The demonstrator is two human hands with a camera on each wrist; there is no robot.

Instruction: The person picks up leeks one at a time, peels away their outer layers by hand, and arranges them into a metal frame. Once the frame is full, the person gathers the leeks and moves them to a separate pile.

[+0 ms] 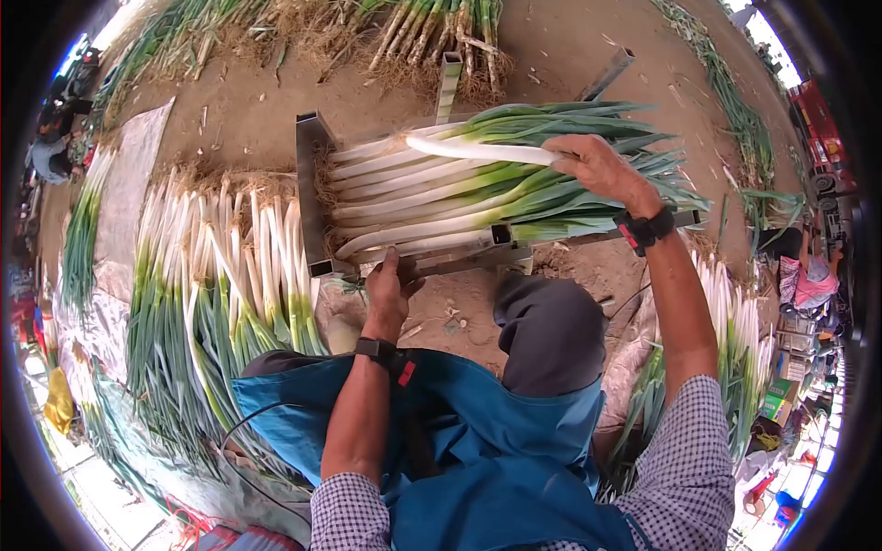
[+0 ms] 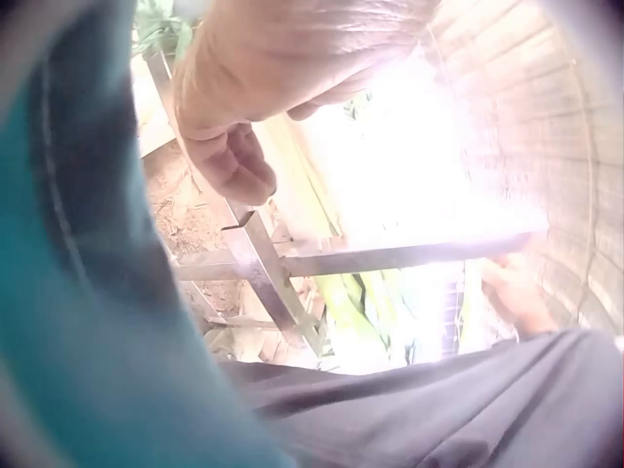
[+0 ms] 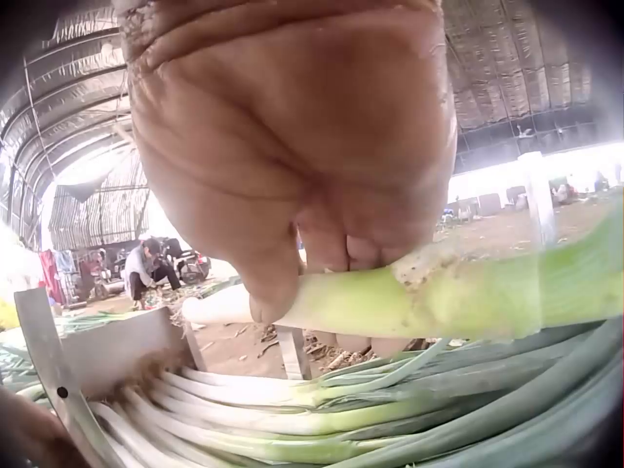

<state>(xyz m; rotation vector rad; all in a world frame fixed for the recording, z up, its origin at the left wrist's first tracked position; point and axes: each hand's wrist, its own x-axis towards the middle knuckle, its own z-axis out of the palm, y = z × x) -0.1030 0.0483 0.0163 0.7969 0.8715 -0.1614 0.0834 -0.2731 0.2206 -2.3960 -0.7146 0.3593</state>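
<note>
The right hand [image 1: 602, 173] pinches a single leek [image 1: 482, 151] around its shaft, above a row of leeks [image 1: 413, 197] lying in a metal frame [image 1: 310, 188]. In the right wrist view, the fingers of the right hand [image 3: 302, 146] curl round the light green part of that leek [image 3: 487, 292]; its white end points left. Beside the frame's near rail is the left hand [image 1: 390, 289], its fingers loosely curled with nothing visible in them. The left wrist view shows this left hand [image 2: 283, 78] above the metal bars [image 2: 263, 273]; whether it touches the frame is unclear.
Piles of leeks lie at the left [image 1: 175, 303], at the right [image 1: 735, 321] and beyond the frame [image 1: 441, 46]. Bare metal posts [image 1: 448, 87] stick out from the frame's far side. Other people [image 3: 148, 268] are in the background. A cable [image 1: 241, 427] runs by the left arm.
</note>
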